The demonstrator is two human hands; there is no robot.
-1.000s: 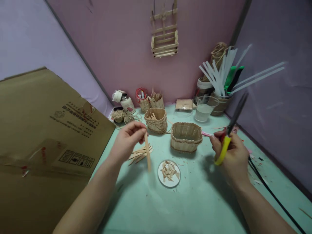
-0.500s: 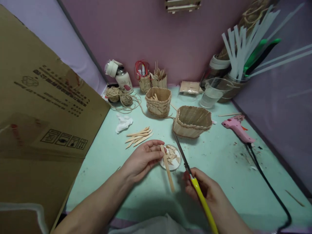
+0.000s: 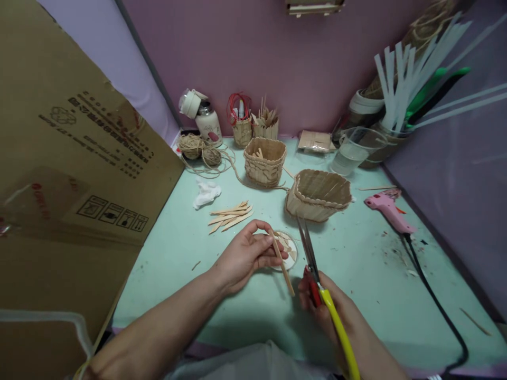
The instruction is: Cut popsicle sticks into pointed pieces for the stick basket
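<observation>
Between thumb and fingers, my left hand (image 3: 253, 254) pinches a flat wooden craft stick (image 3: 283, 266), which slants down toward me. Behind the stick lies a small round white dish (image 3: 292, 259) with cut wood pieces on it, partly hidden by the hand. My right hand (image 3: 328, 303) is closed around scissors (image 3: 312, 258) with yellow and red handles. Their blades are slightly parted and point away from me, to the right of the dish, apart from the stick. A pile of pointed wooden sticks (image 3: 230, 216) lies beyond my left hand.
Two woven-edged baskets (image 3: 264, 171) (image 3: 317, 198) stand past the hands. A pink glue gun (image 3: 390, 212) with a black cord lies right. Twine balls (image 3: 192, 146), a bottle (image 3: 208, 126) and a clear cup (image 3: 350, 155) stand at the back. A cardboard box (image 3: 99, 174) walls the left.
The stick has turned more edge-on in my left hand, its near end lifted a little. The scissor blades have parted slightly. The whole view has shifted a little.
</observation>
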